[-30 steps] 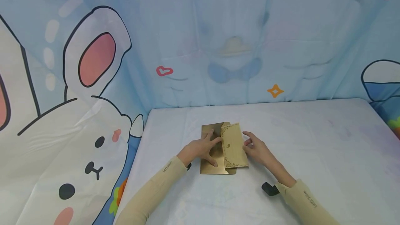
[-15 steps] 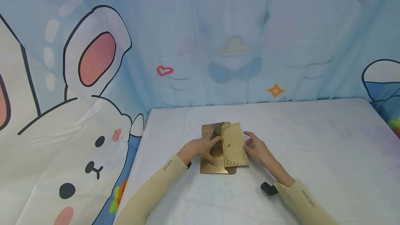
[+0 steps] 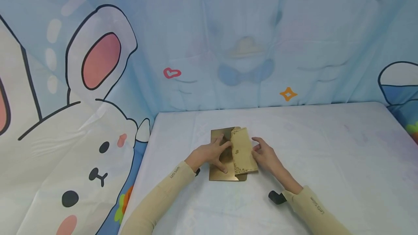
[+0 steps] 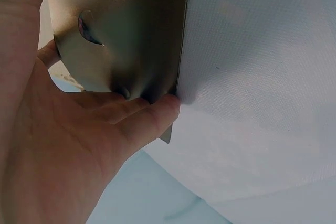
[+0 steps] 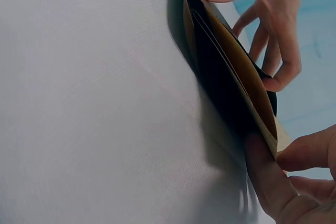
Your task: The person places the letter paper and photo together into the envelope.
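Observation:
A gold envelope [image 3: 216, 175] lies on the table, with a cream folded card [image 3: 242, 151] with brown floral edging over its right part. My left hand [image 3: 211, 154] rests on the envelope with fingers and thumb spread. In the left wrist view a curved slit [image 4: 89, 29] shows in the gold surface near the fingers. My right hand [image 3: 265, 157] pinches the card's right edge. In the right wrist view the card's edge [image 5: 270, 129] sits between thumb and finger, and layers inside gape apart. How far the card goes into the envelope is hidden.
A white cloth [image 3: 326, 155] covers the table. Behind it hangs a blue printed curtain [image 3: 196, 46], with a rabbit picture [image 3: 88, 155] at the left. A black wrist camera [image 3: 277, 197] sticks out beside the right sleeve.
My right hand has shifted slightly left with the card's right edge, which now tilts up a little. The left hand and the gold envelope have stayed in place.

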Available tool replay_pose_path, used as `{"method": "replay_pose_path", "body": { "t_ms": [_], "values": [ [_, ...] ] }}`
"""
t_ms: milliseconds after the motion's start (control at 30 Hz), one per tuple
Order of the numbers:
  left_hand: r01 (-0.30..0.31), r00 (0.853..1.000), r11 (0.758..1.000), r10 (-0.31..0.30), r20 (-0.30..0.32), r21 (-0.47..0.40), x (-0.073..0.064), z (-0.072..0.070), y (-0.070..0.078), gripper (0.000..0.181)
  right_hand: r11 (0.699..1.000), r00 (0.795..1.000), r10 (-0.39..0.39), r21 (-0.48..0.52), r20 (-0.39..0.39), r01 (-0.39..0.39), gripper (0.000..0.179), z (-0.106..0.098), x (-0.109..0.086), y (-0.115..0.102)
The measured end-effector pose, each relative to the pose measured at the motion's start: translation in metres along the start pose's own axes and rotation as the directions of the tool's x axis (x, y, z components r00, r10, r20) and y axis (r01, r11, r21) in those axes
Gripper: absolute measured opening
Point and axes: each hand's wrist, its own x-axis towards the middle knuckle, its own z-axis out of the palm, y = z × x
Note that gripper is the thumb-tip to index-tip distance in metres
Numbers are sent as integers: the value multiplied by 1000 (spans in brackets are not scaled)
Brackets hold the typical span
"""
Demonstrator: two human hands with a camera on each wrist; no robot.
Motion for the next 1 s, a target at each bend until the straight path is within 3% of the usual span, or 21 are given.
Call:
{"method": "replay_pose_path", "body": {
  "t_ms": [400,1000],
  "values": [
    [12,1000,1000,-12,-1,12,1,3,0,106,999,998,43,29,38,-44,40,8,0,-3],
    [16,1000,1000,-16,-3,7,2,2,0,106,1000,1000,20,-23,10,-19,23,17,2,-16]
  ]
}}
